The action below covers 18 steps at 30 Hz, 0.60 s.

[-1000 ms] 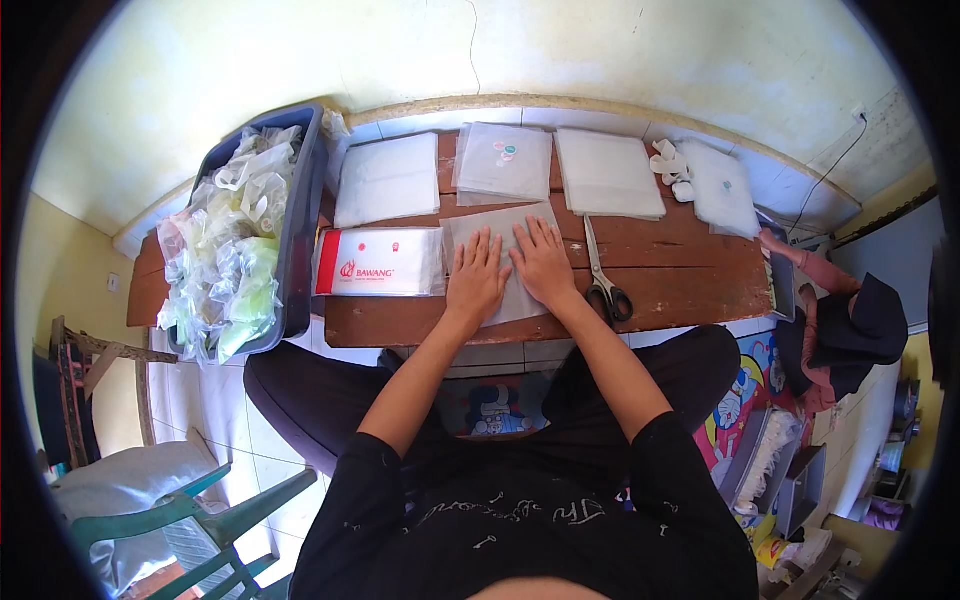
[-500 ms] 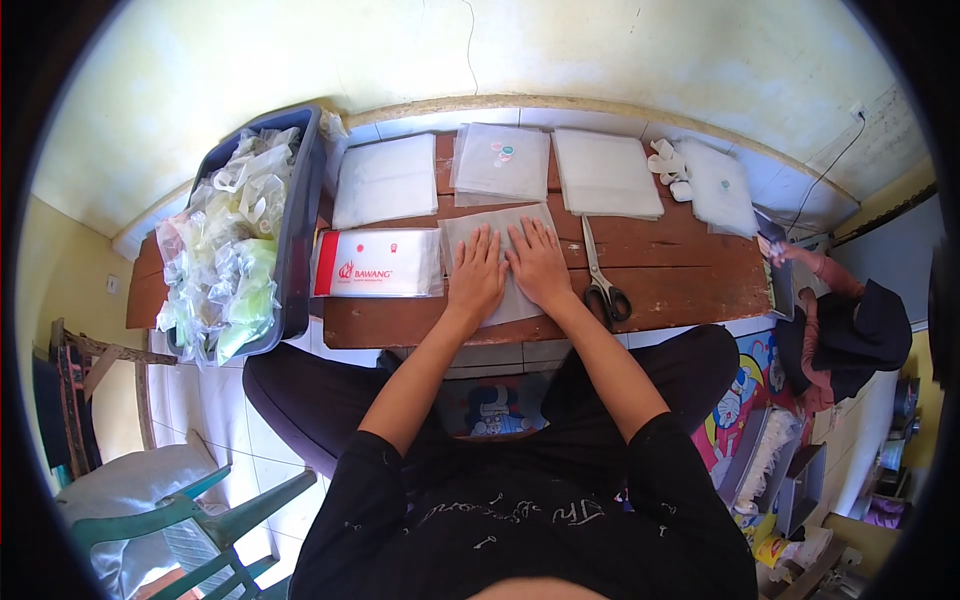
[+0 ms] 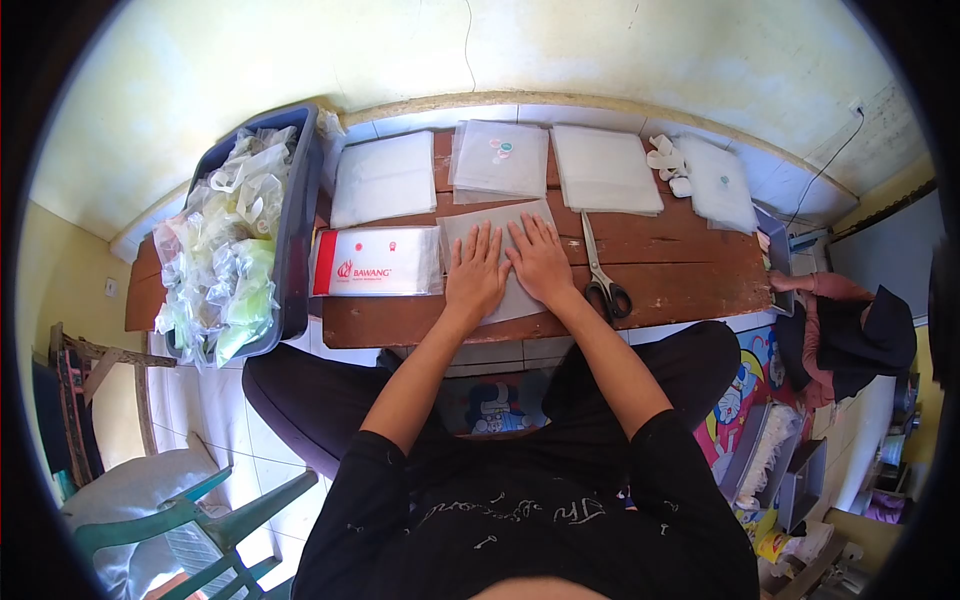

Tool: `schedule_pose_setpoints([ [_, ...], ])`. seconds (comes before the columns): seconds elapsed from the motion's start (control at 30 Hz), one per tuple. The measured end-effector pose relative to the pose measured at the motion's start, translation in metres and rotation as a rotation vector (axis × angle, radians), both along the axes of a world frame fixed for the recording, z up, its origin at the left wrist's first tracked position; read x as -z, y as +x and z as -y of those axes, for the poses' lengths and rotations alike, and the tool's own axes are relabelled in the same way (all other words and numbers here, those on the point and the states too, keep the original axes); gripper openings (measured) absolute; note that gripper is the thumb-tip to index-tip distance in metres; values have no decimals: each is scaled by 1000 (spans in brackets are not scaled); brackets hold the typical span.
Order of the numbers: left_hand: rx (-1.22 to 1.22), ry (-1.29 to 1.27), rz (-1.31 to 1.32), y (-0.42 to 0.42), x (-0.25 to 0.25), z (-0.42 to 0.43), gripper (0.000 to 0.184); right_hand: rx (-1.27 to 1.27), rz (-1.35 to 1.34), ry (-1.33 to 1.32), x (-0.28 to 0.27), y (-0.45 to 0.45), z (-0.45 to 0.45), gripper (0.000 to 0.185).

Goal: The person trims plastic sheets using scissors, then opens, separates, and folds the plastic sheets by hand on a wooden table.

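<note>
My left hand (image 3: 477, 272) and my right hand (image 3: 540, 262) lie flat, side by side, on a clear plastic sheet or bag (image 3: 510, 305) at the front of the wooden table (image 3: 700, 275). Fingers on both hands are stretched out and point away from me. Just right of my right hand are scissors (image 3: 600, 275) with black handles, blades toward the wall. To the left of my left hand is a pack of plastic bags (image 3: 380, 262) with a red edge and the print "BAWANG".
Along the back lie plastic stacks (image 3: 385, 180), (image 3: 607, 170) and a sheet stack with small round stickers (image 3: 500, 160). A grey bin (image 3: 312, 190) full of plastic bags stands left. White rolled pieces (image 3: 665, 158) lie back right. Another person (image 3: 850, 335) is at the table's right end.
My hands stay flat on the plastic in almost the same place. The other person's hand at the right has moved lower, toward the table's right end.
</note>
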<state>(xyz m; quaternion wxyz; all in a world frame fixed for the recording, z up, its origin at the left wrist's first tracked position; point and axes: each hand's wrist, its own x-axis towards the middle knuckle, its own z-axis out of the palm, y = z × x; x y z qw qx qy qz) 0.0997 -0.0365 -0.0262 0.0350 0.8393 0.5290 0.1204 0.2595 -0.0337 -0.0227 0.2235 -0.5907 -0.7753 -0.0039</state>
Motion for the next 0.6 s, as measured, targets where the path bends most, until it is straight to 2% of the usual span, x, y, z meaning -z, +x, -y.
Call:
schedule_pose_setpoints([
  [0.6,-11,-28,31,1,-6,2,61,23,73,-36,0,19,-6,57],
])
